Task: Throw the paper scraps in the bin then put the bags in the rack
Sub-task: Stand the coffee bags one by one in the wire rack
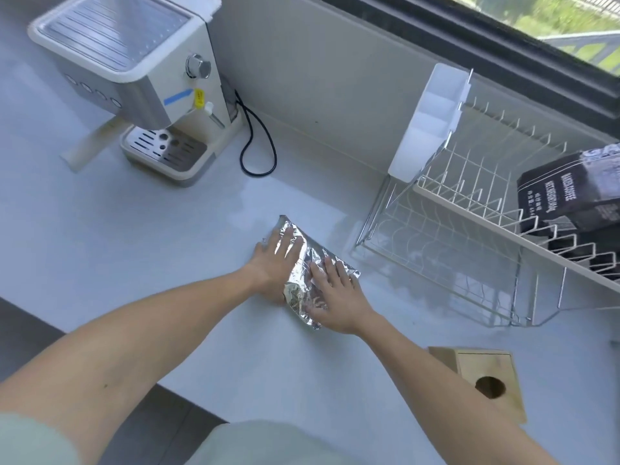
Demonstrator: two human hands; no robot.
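Note:
A crinkled silver foil bag (310,260) lies flat on the pale counter (134,229) in the middle of the view. My left hand (278,260) rests on its far left end with the fingers spread over the foil. My right hand (339,297) presses on its near right end, palm down. Both hands touch the bag at once. A white wire rack (469,209) stands to the right, with a black coffee bag (570,193) lying in its upper tier. No paper scraps and no bin show in this view.
A cream espresso machine (151,82) with a looped black cord (258,142) stands at the back left. A white cutlery holder (432,122) hangs on the rack's left end. A wooden box with a round hole (486,380) sits near my right forearm. A window runs along the top right.

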